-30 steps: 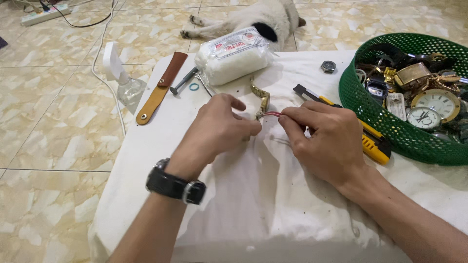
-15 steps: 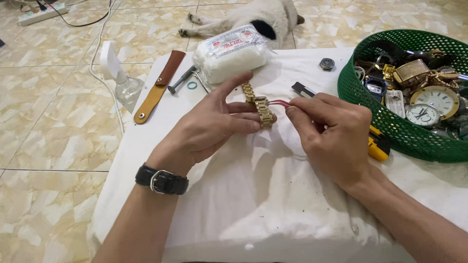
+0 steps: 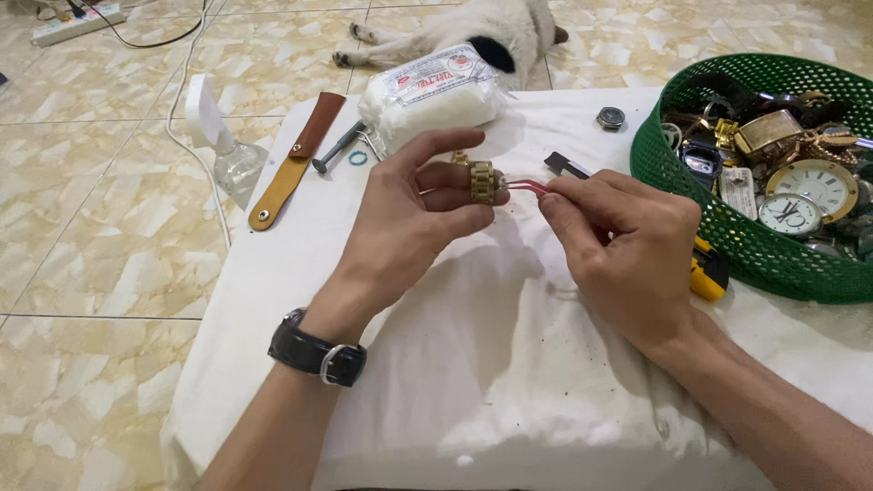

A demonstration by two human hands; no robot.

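My left hand (image 3: 414, 214) pinches a gold metal watch band (image 3: 481, 182) between thumb and fingers, lifted a little above the white cloth (image 3: 509, 364). My right hand (image 3: 627, 245) grips a thin red-handled tool (image 3: 527, 186) whose tip touches the band's right side. A black wristwatch sits on my left wrist (image 3: 318, 353).
A green plastic basket (image 3: 673, 195) of watches and clock faces stands at the right. A white packet (image 3: 436, 91), a brown leather strap (image 3: 296, 159), a small metal tool (image 3: 336, 148), a round watch part (image 3: 610, 117) and a yellow tool (image 3: 707, 270) lie on the cloth. A spray bottle (image 3: 223, 145) and a lying animal (image 3: 491, 27) are on the tiled floor.
Both hands have lifted off the cloth, and the gold band is raised and turned upright in my left fingers. The red tool stays against it.
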